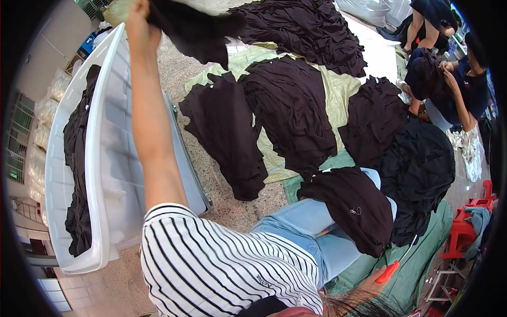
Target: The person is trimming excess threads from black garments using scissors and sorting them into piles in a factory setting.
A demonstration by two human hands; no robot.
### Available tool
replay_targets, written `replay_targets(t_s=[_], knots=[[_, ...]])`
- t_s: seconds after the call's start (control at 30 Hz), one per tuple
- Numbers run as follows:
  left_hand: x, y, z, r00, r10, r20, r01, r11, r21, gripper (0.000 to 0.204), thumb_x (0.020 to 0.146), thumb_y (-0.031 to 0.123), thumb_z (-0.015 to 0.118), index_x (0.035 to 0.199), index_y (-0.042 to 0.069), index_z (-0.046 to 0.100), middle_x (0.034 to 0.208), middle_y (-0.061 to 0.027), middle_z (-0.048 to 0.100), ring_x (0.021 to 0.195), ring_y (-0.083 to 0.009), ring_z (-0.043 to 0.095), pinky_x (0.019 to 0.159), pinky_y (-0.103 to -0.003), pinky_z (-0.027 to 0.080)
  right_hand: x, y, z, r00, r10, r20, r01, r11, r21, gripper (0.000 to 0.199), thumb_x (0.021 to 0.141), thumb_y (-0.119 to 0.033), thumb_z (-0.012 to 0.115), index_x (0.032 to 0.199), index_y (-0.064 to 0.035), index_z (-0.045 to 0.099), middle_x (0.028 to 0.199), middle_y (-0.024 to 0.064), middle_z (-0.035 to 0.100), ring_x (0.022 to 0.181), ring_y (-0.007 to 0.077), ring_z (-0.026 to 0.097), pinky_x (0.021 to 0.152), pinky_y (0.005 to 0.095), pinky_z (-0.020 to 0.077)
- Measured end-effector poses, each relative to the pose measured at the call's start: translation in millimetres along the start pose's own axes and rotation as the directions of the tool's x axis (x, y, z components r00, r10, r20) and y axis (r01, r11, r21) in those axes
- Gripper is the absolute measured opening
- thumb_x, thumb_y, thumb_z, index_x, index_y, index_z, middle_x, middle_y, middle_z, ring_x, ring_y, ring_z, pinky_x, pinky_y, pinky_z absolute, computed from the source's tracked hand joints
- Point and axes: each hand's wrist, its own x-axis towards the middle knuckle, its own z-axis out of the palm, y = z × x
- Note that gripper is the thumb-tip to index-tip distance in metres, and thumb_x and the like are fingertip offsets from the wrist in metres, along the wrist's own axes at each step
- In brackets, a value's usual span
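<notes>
Above the white tub (100, 158), left hand (140, 24) grips dark garment (195, 31); right hand's (369, 277) grip unclear.

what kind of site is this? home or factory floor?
Most likely a garment workshop floor, not a home. Stacks of dark cut fabric pieces lie sorted on tarps across a speckled floor, a big white plastic bin holds more, and other workers sit handling the same cloth.

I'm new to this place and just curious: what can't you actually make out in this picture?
- Left hand: fingers buried in the dark garment it lifts; grip unclear.
- Right hand: mostly behind hair at the lower edge; only fingers on the red tool.
- White bin: contents partly behind its wall.
</notes>
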Motion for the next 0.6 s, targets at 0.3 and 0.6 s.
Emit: replay_targets(t_s=[0.3,0.6], knots=[[-448,-172,-70,0.753,-0.656,0.052,0.397,0.516,0.759,0.007,0.094,0.009,0.061,0.092,0.002,0.058,0.082,-0.0004,0.056,0.080,-0.0109,0.052,0.077,-0.028,0.047,-8,-7,-2,0.999,-0.042,-0.014,0.042,0.999,-0.012,0.035,0.097,-0.031,0.063,0.115,-0.0010,0.063,0.087,0.0177,0.069,0.075,0.0291,0.063,0.070,0.0407,0.0497],[-502,-143,184,0.702,-0.559,0.441,0.273,0.783,0.558,0.020,0.095,0.014,0.063,0.110,0.000,0.063,0.114,-0.0128,0.063,0.106,-0.0238,0.060,0.092,-0.035,0.046,-30,21,-18,0.980,0.156,-0.121,-0.166,0.983,-0.074,0.032,0.093,-0.039,0.066,0.102,-0.0085,0.060,0.074,0.0203,0.065,0.071,0.0442,0.064,0.062,0.0506,0.0474]])
